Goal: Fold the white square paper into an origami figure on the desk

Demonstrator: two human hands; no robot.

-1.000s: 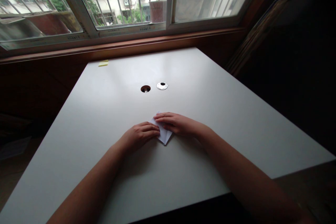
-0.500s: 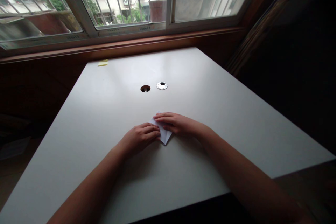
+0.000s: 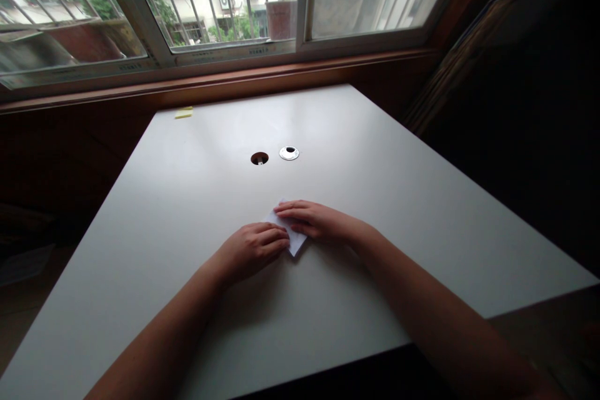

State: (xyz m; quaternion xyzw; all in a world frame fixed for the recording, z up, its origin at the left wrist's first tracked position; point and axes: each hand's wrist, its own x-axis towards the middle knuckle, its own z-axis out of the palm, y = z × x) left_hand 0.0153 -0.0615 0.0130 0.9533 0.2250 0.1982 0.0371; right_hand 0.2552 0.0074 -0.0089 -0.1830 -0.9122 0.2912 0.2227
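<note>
A small white piece of folded paper (image 3: 296, 245) lies on the white table (image 3: 225, 194), with one corner pointing toward me. My left hand (image 3: 257, 247) is at its left side, fingers curled together over the paper's edge; the thumb is hidden beneath. From the right, my right hand (image 3: 317, 219) reaches across the upper part of the paper, its fingers close together and pressing it down. Both hands cover much of the sheet, so only the lower corner and a strip at the upper left show.
Beyond the paper, a round cable hole (image 3: 259, 159) opens in the tabletop beside a silver grommet cap (image 3: 289, 153). A yellow sticky note (image 3: 184, 112) is at the far left edge. A barred window (image 3: 234, 0) stands behind the table.
My left hand has shifted slightly right and down over the paper. The paper's near part now looks flatter, with its crease less visible. The right hand has stayed put.
</note>
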